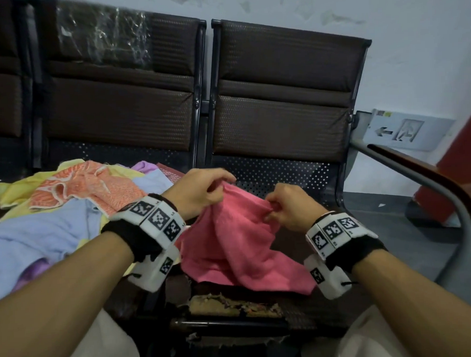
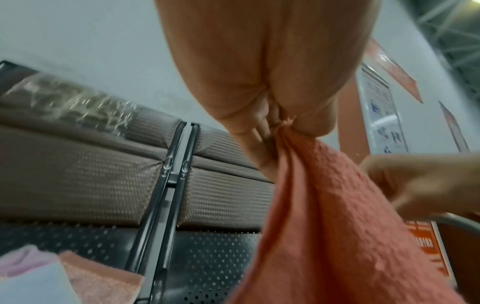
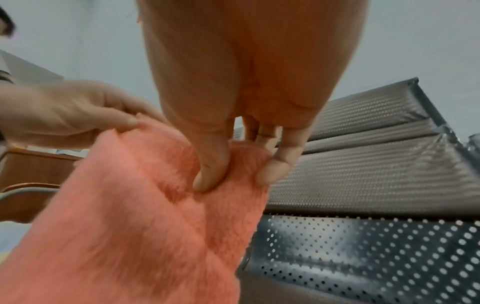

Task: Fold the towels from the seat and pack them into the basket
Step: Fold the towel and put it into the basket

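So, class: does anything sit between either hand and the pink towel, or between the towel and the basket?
Nothing separates them: the left hand and right hand both pinch the pink towel's top edge. No basket shows in any view, so that path cannot be judged.

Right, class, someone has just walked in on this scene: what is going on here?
A person is holding up a pink towel over a bench seat. The left hand and the right hand each pinch its upper edge, and the rest hangs crumpled, not yet folded. A heap of unfolded towels lies on the seat to the left. No basket is in view.
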The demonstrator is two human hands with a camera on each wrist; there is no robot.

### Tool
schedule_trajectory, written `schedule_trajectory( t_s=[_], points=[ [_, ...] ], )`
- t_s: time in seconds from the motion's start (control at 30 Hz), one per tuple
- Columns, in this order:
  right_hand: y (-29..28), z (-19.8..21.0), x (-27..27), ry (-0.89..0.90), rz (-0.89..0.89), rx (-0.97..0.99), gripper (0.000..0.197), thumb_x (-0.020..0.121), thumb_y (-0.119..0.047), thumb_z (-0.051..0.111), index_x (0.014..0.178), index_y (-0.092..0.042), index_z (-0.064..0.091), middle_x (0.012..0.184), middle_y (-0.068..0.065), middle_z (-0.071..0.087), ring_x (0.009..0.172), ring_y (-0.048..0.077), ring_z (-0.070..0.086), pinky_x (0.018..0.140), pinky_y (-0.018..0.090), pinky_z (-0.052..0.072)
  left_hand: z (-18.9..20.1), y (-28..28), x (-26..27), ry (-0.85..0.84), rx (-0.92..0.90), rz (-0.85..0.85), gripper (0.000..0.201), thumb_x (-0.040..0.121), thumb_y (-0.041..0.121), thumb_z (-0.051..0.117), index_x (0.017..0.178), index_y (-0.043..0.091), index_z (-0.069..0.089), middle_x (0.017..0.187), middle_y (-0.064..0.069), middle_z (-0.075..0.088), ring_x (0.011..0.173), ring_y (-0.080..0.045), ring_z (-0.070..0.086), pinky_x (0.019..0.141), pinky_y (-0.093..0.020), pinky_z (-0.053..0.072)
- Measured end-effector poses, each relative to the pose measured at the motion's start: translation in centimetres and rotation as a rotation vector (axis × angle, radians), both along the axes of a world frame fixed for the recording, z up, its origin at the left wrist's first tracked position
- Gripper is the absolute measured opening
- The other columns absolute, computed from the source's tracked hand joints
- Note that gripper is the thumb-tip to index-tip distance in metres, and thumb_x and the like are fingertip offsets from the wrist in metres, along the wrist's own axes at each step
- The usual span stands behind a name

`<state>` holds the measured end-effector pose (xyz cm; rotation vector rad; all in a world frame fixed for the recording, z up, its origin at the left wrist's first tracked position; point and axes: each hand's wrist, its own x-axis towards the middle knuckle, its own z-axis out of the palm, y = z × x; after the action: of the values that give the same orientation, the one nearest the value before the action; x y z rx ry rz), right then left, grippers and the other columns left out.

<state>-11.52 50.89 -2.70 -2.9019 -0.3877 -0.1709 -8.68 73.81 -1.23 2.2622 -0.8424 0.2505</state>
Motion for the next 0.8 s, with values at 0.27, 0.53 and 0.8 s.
schedule_trajectory(
  t_s=[0.27, 0.53, 0.8],
  points=[
    [-0.6, 4.4, -1.4, -0.107, -0.259, 0.296, 0.021, 0.083, -0.033, 0.065, 0.076, -0.025, 0.048, 0.077, -0.005, 0.056, 0.082, 0.019, 0.055, 0.068, 0.028, 0.037, 2.2, -1.2, -1.8, -0.14, -0.166, 0.177, 0.016, 0.079, 0.002, 0.054, 0.087, 0.006, 0.067, 0.072, 0.0, 0.059, 0.073, -0.019, 0.055, 0.065, -0.024, 0.035],
    [2.7, 12.4, -1.4, -0.554, -0.126, 0.943, 0.002, 0.08, -0.015, 0.068, 0.082, -0.015, 0.07, 0.074, -0.009, 0.066, 0.073, 0.004, 0.057, 0.075, 0.03, 0.049, 9.3, -1.2, -2.0, -0.097, -0.45, 0.32, 0.021, 0.094, 0.01, 0.035, 0.091, 0.002, 0.054, 0.094, -0.019, 0.06, 0.094, -0.032, 0.055, 0.08, -0.036, 0.039],
    [2.2, 15.0, 1.7, -0.609, -0.214, 0.798, 0.02, 0.083, -0.027, 0.07, 0.09, -0.009, 0.075, 0.072, -0.006, 0.065, 0.075, 0.007, 0.056, 0.069, 0.022, 0.04, 12.1, 0.1, 1.6, -0.23, -0.088, 0.217, 0.014, 0.096, 0.016, 0.045, 0.095, 0.005, 0.054, 0.099, -0.014, 0.058, 0.093, -0.027, 0.054, 0.077, -0.033, 0.035]
  ],
)
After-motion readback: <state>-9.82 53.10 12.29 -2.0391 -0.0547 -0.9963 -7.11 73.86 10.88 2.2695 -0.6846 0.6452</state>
